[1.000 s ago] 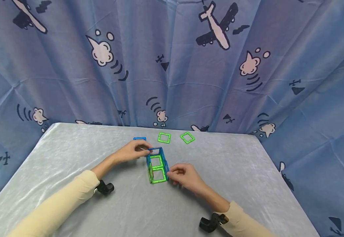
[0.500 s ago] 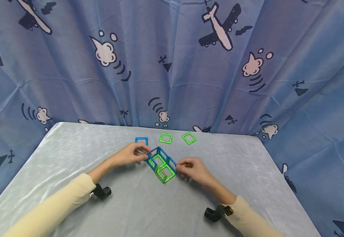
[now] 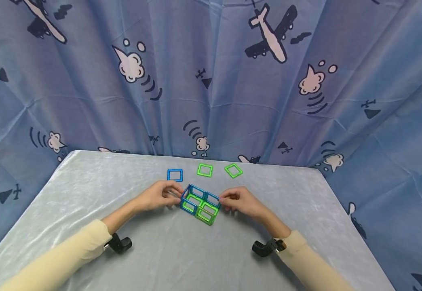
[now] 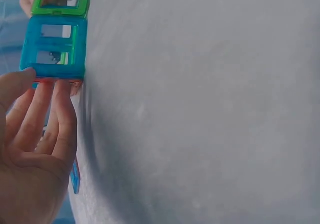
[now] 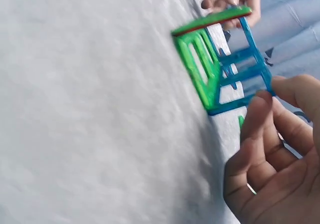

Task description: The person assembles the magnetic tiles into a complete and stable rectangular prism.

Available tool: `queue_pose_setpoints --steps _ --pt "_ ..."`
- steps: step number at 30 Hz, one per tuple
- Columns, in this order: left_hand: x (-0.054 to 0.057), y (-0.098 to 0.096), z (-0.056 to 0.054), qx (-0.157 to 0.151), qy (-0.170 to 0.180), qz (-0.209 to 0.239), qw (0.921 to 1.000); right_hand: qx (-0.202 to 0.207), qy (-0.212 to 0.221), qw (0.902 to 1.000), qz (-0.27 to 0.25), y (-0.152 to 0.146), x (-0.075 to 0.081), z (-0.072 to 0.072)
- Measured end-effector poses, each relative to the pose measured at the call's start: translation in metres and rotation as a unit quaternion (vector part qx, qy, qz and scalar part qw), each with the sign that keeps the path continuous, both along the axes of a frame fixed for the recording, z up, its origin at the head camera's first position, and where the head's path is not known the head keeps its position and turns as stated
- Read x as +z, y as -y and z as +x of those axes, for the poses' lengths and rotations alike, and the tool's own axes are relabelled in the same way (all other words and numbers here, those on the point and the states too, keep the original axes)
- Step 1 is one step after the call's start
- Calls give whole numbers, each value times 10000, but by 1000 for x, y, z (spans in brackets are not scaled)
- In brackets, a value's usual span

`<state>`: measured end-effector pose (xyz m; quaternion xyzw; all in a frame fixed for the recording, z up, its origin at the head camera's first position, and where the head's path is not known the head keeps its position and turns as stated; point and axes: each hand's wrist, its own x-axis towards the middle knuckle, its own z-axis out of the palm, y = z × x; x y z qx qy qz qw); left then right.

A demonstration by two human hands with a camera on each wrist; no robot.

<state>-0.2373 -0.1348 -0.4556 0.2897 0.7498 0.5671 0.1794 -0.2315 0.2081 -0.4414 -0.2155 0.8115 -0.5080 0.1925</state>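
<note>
Between the two hands is a small open-topped box of magnetic tiles, with a green floor and blue and green walls. At its left end, my left hand (image 3: 156,197) holds the corner, thumb on a blue magnetic tile (image 4: 55,70) and fingers against the end wall. A green magnetic tile (image 4: 60,12) forms the wall beside it. The right hand (image 3: 241,201) pinches the edge of another blue tile (image 5: 235,105) between thumb and fingertip, at the box's right end. In the right wrist view, the front green wall (image 5: 215,19) shows a red edge line.
Behind the box, a loose blue tile (image 3: 175,169), a green tile (image 3: 205,165) and a second green tile (image 3: 237,168) turned diamond-wise lie flat on the grey cloth-covered table (image 3: 182,254). A blue printed curtain (image 3: 225,113) hangs past the far edge.
The box has turned, its near green end swinging right toward the right hand. My right hand has moved away from me and slightly right; the left has shifted a little left. The loose blue tile is now uncovered.
</note>
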Motion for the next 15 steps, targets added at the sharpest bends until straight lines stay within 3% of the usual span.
queue_pose_setpoints --steps 15 --pt "-8 -2 14 83 107 412 9991 582 106 9980 206 -4 4 -26"
